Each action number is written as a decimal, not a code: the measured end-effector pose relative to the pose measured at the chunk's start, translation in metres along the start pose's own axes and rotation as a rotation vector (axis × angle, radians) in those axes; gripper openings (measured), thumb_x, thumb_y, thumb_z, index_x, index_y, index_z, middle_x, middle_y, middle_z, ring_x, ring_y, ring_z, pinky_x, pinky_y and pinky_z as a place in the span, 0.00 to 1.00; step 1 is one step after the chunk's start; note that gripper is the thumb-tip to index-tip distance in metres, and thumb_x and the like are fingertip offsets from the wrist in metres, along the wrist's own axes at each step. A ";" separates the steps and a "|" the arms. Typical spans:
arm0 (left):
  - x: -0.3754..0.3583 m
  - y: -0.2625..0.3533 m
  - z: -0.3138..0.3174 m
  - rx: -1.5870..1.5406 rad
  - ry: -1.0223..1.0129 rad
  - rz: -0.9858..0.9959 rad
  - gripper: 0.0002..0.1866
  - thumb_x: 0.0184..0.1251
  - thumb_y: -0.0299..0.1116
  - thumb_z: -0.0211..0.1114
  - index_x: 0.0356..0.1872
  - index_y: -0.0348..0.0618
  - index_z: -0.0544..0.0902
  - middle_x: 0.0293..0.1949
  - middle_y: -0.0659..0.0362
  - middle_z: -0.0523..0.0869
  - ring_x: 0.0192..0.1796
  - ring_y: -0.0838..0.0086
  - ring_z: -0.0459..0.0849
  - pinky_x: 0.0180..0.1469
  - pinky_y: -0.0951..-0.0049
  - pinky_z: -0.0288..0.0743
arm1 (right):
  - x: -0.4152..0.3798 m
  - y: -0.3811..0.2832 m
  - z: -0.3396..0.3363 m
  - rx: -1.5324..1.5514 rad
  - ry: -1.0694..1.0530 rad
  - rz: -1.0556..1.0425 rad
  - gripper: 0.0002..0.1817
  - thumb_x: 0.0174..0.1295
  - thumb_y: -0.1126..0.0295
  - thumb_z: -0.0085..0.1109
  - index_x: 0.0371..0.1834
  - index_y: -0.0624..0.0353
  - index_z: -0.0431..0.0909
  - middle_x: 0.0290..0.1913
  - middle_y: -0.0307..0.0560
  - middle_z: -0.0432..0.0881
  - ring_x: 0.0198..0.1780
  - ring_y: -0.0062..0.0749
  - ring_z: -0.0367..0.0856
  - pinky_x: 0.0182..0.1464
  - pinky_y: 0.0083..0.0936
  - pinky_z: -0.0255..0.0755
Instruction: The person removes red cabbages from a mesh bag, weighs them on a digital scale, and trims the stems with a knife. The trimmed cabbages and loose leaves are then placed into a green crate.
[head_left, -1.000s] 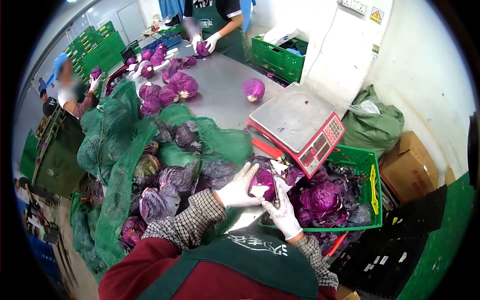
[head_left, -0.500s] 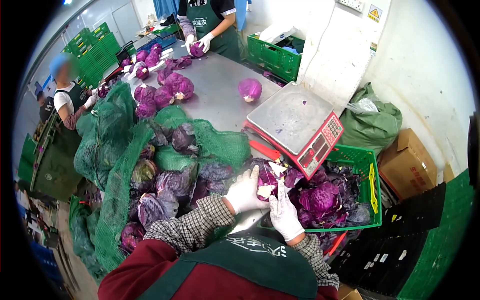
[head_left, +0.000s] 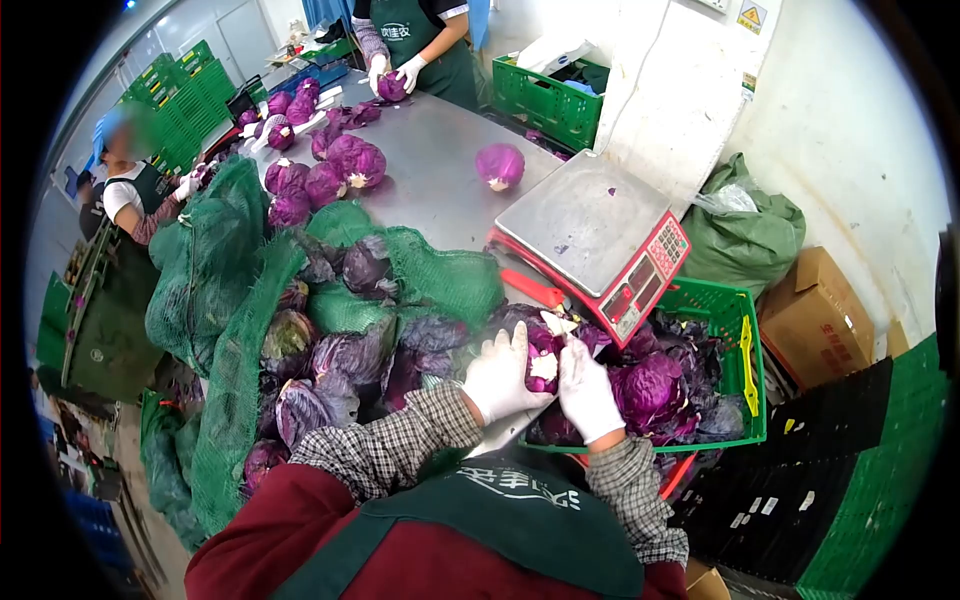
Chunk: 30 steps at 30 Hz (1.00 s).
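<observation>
A red cabbage (head_left: 541, 368) with a pale cut stem end is between my two white-gloved hands, at the table's near edge. My left hand (head_left: 505, 378) wraps round its left side. On the other side, my right hand (head_left: 588, 390) has its fingers curled against the cabbage's outer leaves; its fingertips are partly hidden. Left of my hands, several dull-leaved red cabbages (head_left: 345, 365) lie in an opened green mesh sack (head_left: 440, 285). Below my right hand stands a green crate (head_left: 762, 400) of loose purple leaves (head_left: 650, 390).
A red-framed scale (head_left: 590, 235) stands ahead, with a red-handled tool (head_left: 530, 287) beside it. Peeled cabbages (head_left: 355, 162) lie farther along the metal table (head_left: 435, 150). Across it a co-worker (head_left: 425, 45) holds a cabbage; another person (head_left: 135, 185) stands left.
The cabbage has turned so its stem end shows differently. My right hand has moved slightly up and right, its fingers going from extended to curled. My left hand has shifted slightly right.
</observation>
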<state>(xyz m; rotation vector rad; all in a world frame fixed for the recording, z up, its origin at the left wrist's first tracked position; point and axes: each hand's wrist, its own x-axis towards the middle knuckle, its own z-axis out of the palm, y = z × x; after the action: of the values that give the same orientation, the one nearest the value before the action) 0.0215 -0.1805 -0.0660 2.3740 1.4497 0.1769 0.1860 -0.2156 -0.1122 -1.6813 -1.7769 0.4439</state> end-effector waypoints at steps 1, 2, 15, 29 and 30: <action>-0.005 0.003 0.003 0.034 0.013 0.004 0.63 0.41 0.64 0.72 0.68 0.23 0.56 0.55 0.34 0.72 0.55 0.46 0.76 0.56 0.58 0.74 | 0.000 0.027 0.013 -0.031 0.217 -0.213 0.19 0.72 0.65 0.42 0.55 0.72 0.72 0.42 0.68 0.81 0.47 0.53 0.82 0.45 0.39 0.79; -0.008 0.003 0.003 -0.008 -0.006 -0.021 0.62 0.42 0.63 0.73 0.69 0.24 0.55 0.58 0.33 0.70 0.59 0.45 0.74 0.60 0.58 0.72 | 0.000 0.037 0.014 -0.119 0.264 -0.366 0.19 0.74 0.65 0.41 0.53 0.72 0.73 0.41 0.67 0.82 0.45 0.52 0.83 0.45 0.36 0.79; -0.047 -0.059 0.022 -1.392 0.028 -0.328 0.51 0.54 0.35 0.77 0.71 0.30 0.51 0.61 0.49 0.73 0.60 0.67 0.77 0.64 0.66 0.71 | -0.057 -0.037 0.002 1.053 0.031 0.420 0.19 0.74 0.51 0.45 0.31 0.54 0.66 0.12 0.36 0.66 0.09 0.25 0.68 0.13 0.23 0.64; -0.052 -0.038 0.011 -0.495 -0.026 -0.105 0.64 0.38 0.60 0.78 0.69 0.24 0.57 0.67 0.34 0.64 0.71 0.49 0.63 0.73 0.61 0.56 | -0.043 -0.032 -0.020 0.572 -0.279 0.256 0.35 0.59 0.64 0.67 0.66 0.70 0.66 0.53 0.55 0.80 0.46 0.29 0.80 0.51 0.24 0.75; -0.051 -0.040 0.012 -0.497 -0.029 -0.100 0.63 0.37 0.60 0.79 0.69 0.24 0.57 0.66 0.35 0.64 0.71 0.49 0.63 0.73 0.61 0.56 | -0.039 -0.028 -0.011 0.484 -0.283 0.184 0.35 0.59 0.61 0.66 0.65 0.71 0.67 0.52 0.58 0.80 0.44 0.31 0.82 0.49 0.25 0.76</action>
<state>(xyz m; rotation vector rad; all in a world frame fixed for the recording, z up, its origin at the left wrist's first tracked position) -0.0324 -0.2121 -0.0881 1.8927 1.3208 0.4220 0.1713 -0.2589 -0.0948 -1.4853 -1.5380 1.1437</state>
